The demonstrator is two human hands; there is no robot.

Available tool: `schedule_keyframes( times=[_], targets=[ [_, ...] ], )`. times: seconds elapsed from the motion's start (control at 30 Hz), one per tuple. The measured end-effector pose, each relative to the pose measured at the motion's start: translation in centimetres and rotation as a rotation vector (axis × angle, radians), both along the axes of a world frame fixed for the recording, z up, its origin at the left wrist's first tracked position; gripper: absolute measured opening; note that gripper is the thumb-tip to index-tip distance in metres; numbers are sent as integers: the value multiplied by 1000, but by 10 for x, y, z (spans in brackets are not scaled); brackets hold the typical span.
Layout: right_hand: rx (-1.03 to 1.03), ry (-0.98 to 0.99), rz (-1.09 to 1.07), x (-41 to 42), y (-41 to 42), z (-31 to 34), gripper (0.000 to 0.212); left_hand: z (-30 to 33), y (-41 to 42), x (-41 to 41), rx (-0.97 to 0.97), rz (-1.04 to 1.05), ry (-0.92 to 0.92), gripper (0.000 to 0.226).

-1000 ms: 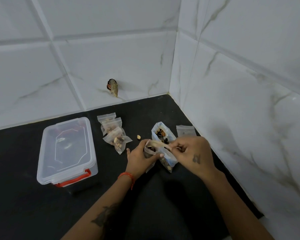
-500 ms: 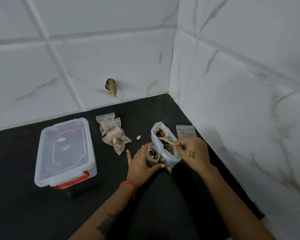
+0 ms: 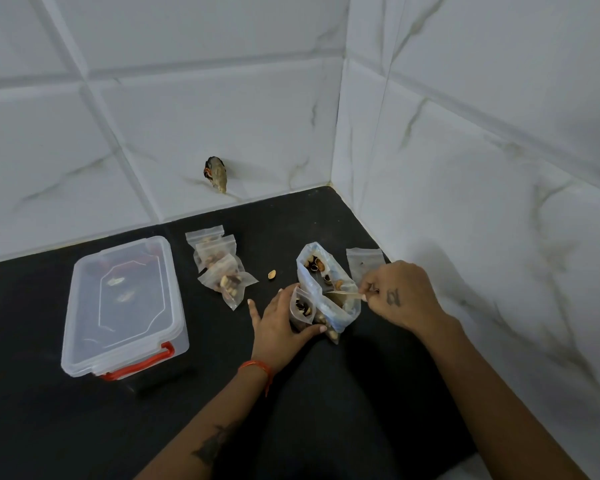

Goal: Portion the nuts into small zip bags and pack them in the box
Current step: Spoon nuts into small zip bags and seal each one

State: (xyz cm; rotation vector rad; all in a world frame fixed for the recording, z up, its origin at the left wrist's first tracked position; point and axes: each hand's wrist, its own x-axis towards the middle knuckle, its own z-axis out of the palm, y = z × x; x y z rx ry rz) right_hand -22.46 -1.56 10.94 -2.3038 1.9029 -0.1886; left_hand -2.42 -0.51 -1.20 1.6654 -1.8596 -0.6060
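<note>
On the black surface I see the lidded box waiting left with open room, the big nut bag near the wall corner, my left hand gripping a small zip bag open, my right hand pinching nuts over it.

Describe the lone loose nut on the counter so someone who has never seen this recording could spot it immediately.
Start at the clear lidded box with the red latch on the black counter. To its right lies a pile of filled small zip bags, and further right stands the big open bag of nuts. The loose nut lies between them, bare on the counter, in no bag.
</note>
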Motion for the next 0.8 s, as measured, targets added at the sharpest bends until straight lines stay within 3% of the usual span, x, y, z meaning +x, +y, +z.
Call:
schedule_keyframes(
  times=[0.2,0.33,0.43,0.67,0.8],
  targets=[
    [176,-21,67,10,-27,18,16,0,-1,-2,3,17,-12,84],
    [342,-343,-74,-3,-43,12,6,1,-2,-3,19,19,-27,86],
    [427,-537,-190,-16,-46,3,11,4,-1,-5,25,9,-42,86],
    [490,-696,-260,-17,-29,-22,5,11,-3,-11,73,4,-56,85],
    [479,-853,-442,-9,-18,-36,3,12,-3,-11,83,0,-75,84]
  ],
)
